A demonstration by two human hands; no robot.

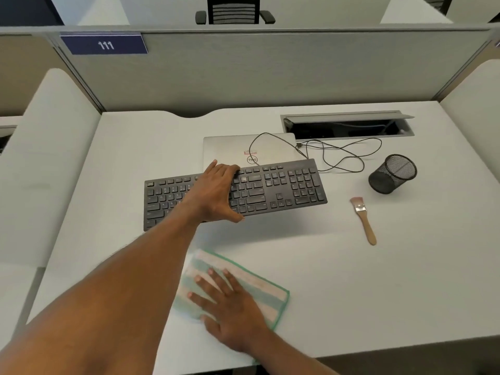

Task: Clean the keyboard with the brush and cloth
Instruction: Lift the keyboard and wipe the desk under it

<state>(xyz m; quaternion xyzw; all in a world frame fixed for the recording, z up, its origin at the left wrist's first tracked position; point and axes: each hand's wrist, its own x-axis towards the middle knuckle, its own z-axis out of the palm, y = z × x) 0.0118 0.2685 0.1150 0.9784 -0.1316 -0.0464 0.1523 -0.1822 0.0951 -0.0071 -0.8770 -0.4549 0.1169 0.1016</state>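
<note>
A black full-size keyboard [284, 185] lies slanted across the middle of the white desk, its far edge over a closed laptop. My left hand [216, 193] grips it across the middle, fingers curled over the far edge and thumb at the near edge. A shadow under the keyboard's near edge suggests it is tilted up a little. A white and green striped cloth [259, 288] lies flat near the front of the desk. My right hand [230, 307] presses on it with fingers spread and straight. A small wooden-handled brush [364, 217] lies alone on the desk, right of the keyboard.
The closed silver laptop [230, 150] sits behind the keyboard. A black cable [338, 155] loops from it toward an open cable hatch [349, 125]. A black mesh pen cup [392, 174] lies tipped at the right. A grey partition [270, 71] walls the desk's back.
</note>
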